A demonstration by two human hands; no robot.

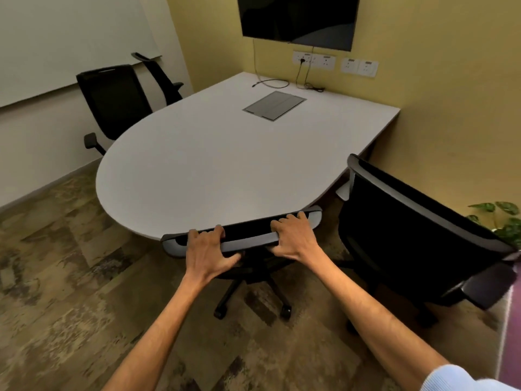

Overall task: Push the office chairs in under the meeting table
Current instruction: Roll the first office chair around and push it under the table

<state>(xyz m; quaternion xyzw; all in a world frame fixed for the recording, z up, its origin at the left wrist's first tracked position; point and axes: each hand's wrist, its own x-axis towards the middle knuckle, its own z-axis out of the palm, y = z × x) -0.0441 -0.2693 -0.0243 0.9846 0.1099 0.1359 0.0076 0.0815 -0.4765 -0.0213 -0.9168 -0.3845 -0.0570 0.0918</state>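
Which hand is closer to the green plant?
Right. The right hand grips the chair's top edge on the side toward the plant; the left hand grips the same edge farther from it.

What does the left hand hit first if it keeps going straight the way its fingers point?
Likely the meeting table edge: the left hand grips the chair backrest, already at the rim. Depth unclear.

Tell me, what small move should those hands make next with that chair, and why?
Probably let go. Both the left hand and right hand grip the near chair, whose backrest already meets the table edge; the right-side chair stands out.
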